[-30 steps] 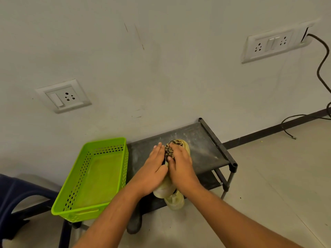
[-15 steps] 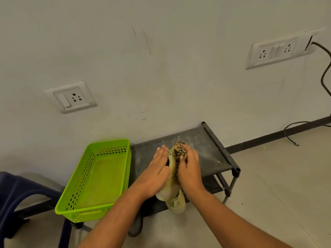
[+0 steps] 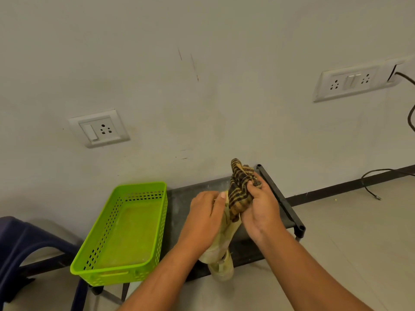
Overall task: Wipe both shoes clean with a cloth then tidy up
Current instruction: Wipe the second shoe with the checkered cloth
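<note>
Gripped in the right hand is a bunched black-and-tan striped cloth. The fingers are curled tight round it and a loose end sticks up above the knuckles. The cloth is pressed against the upper part of a pale yellow shoe, which is held between both hands. The left hand is wrapped round the shoe from the left, with the thumb laid along the top edge close to the cloth; the other fingers are hidden behind the hand. The shoe is tilted, its far end up by the cloth and its near end hanging down past the front edge of a black rack. Whether the pale shape at the very bottom belongs to the same shoe or is a second one cannot be told. Both hands and the shoe are seen over the rack's top shelf. A green perforated basket is placed beside that shelf on the left, near the left hand but apart from it. A blue chair is seen at the left edge. On the wall, a single socket and a double socket are mounted, and a black cable trails to the floor at right.
</note>
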